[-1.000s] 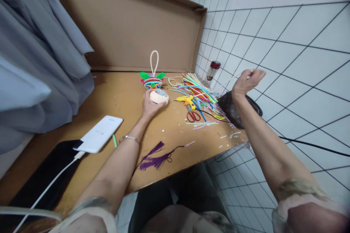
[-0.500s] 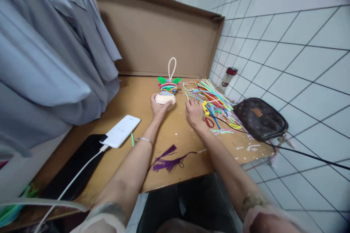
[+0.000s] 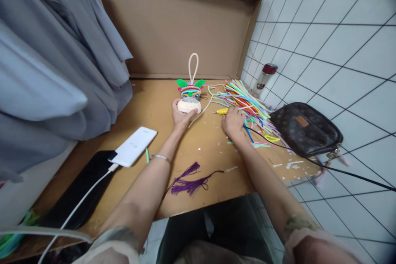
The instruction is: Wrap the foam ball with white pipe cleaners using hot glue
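Note:
My left hand is closed around a round cream-white piece. Just behind it lies a colourful craft figure with green ears and a tall white loop on top. My right hand is at the left edge of a pile of coloured pipe cleaners, its fingers wrapped round a yellow glue-gun-like tool whose metal tip points left. A thin white strip curves over the table between the hands. Purple tassels lie between my forearms.
A white power bank with a white cable overlaps a black item at left. Grey cloth hangs there. At right are a red-capped bottle, a brown patterned bag and a black cord. Cardboard stands behind.
My right hand has moved right, let go of the white strip and taken hold of the yellow tool, which now points left. My left hand still holds the cream-white piece. The view has shifted slightly.

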The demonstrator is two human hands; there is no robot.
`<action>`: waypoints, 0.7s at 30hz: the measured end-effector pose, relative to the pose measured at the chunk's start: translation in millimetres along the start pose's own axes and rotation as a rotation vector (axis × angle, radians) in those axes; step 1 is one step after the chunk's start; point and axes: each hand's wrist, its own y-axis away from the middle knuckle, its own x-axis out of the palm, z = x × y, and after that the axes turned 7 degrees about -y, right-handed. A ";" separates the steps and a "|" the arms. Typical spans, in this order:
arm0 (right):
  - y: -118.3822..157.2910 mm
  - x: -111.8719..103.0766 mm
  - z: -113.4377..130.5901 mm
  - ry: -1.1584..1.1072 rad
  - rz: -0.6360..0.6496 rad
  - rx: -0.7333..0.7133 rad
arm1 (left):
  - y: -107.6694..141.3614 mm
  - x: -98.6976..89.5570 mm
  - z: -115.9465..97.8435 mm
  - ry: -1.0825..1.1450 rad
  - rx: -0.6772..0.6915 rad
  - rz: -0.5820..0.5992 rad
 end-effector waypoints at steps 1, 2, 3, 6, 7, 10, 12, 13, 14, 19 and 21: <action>-4.3 0.7 -6.9 -0.002 0.036 0.069 | 0.4 0.9 -0.3 0.001 0.000 0.008; -7.3 1.9 -13.4 -0.013 0.074 0.106 | 1.0 2.0 -0.5 0.002 -0.003 0.018; -8.8 3.6 -19.3 -0.033 0.106 0.119 | 1.7 3.3 -0.6 0.001 -0.006 0.030; -7.4 8.0 -32.4 -0.125 0.126 0.081 | 3.9 6.5 -0.7 -0.017 -0.002 0.067; -6.1 8.4 -35.1 -0.158 0.117 0.075 | 4.3 7.0 -0.8 -0.022 0.002 0.075; -3.8 4.9 -39.6 -0.239 0.063 0.084 | 3.7 6.6 -2.1 -0.003 -0.007 0.069; -4.1 0.1 -41.7 -0.269 -0.036 0.108 | 3.4 6.0 -4.3 0.034 -0.025 0.059; -4.7 -2.2 -42.9 -0.283 -0.101 0.131 | 4.2 6.4 -6.0 0.054 -0.033 0.060; -5.4 -4.0 -44.4 -0.299 -0.165 0.157 | 6.0 7.6 -8.2 0.070 -0.038 0.075; -8.9 -2.0 -53.1 -0.399 -0.303 0.234 | 33.4 29.0 -25.1 0.120 -0.042 0.297; -9.5 2.1 -55.6 -0.436 -0.301 0.241 | 45.9 39.0 -31.1 0.176 -0.042 0.406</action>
